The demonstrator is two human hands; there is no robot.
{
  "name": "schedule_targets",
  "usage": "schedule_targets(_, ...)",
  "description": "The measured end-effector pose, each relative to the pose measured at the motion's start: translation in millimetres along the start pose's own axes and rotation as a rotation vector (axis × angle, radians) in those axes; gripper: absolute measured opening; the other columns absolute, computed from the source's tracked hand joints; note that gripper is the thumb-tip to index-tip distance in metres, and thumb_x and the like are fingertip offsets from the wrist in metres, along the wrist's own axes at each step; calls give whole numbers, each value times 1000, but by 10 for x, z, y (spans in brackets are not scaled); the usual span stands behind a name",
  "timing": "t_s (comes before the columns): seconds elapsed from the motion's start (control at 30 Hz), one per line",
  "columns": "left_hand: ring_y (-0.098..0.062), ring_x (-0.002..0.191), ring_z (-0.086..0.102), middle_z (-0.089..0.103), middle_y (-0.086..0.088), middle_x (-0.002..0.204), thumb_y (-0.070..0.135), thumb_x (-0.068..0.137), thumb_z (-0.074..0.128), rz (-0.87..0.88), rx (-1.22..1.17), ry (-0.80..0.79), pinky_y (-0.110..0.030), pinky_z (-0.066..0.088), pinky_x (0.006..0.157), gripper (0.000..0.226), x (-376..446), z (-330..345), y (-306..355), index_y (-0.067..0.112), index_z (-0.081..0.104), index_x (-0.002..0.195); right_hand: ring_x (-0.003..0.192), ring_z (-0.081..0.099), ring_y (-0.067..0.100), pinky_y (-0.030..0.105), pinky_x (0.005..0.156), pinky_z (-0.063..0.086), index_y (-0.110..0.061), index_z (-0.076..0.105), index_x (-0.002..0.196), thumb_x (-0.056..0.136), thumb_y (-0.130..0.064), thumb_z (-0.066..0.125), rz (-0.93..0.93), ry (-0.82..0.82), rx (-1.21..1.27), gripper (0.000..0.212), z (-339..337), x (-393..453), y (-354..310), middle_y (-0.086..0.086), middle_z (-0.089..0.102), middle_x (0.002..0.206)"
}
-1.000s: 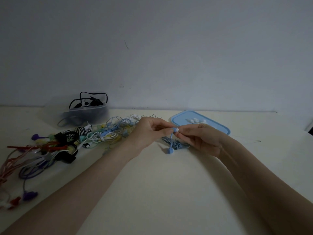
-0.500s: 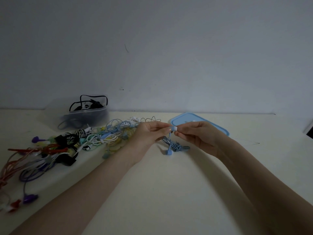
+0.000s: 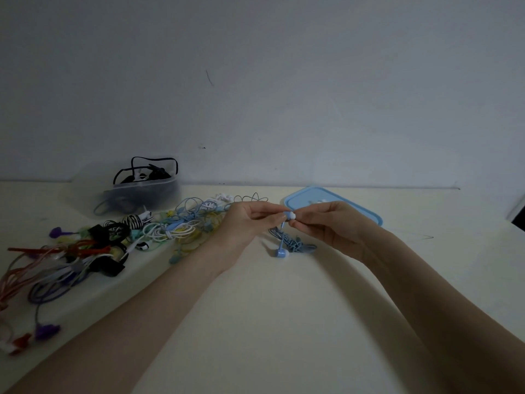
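A tangle of coloured cables (image 3: pixel 93 245) is spread over the desk (image 3: pixel 270 322) at nine o'clock of the hands, with a clear box (image 3: pixel 142 194) of black cords at one o'clock of it. The left hand (image 3: pixel 247 223) is held above the desk, its grip pinched on a blue earbud (image 3: pixel 285 216). The bud's white tip (image 3: pixel 291 215) is pinched from three o'clock by the grip of the right hand (image 3: pixel 332 226). The second bud (image 3: pixel 281 253) and the bunched cord (image 3: pixel 297 244) are seen at six o'clock, on the desk. A blue lid (image 3: pixel 304 197) lies at twelve o'clock, partly hidden by the right hand.
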State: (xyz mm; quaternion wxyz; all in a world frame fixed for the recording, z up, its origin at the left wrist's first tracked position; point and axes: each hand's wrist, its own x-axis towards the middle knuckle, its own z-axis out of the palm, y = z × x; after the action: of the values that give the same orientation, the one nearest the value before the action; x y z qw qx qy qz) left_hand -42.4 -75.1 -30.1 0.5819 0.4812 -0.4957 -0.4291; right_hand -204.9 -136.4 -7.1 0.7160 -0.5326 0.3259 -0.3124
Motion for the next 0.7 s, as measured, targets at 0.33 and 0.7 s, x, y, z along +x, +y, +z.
schedule_targets(0.33,-1,67,60,71,7,74,8,82,66,-91,-99,58,-13,50,70,12,10,14,-3,16,74,80,71,69,16,20,74,56,1,69,83,82,4,62,-180,77,-145,7,59,-3,24,11,72,77)
schedule_targets(0.7,-6,67,51,66,1,71,5,83,64,-236,-255,87,-11,49,58,10,52,-40,12,4,70,91,64,67,15,21,67,56,0,68,86,86,3,59,-297,82,-272,10,80,20,25,8,70,70)
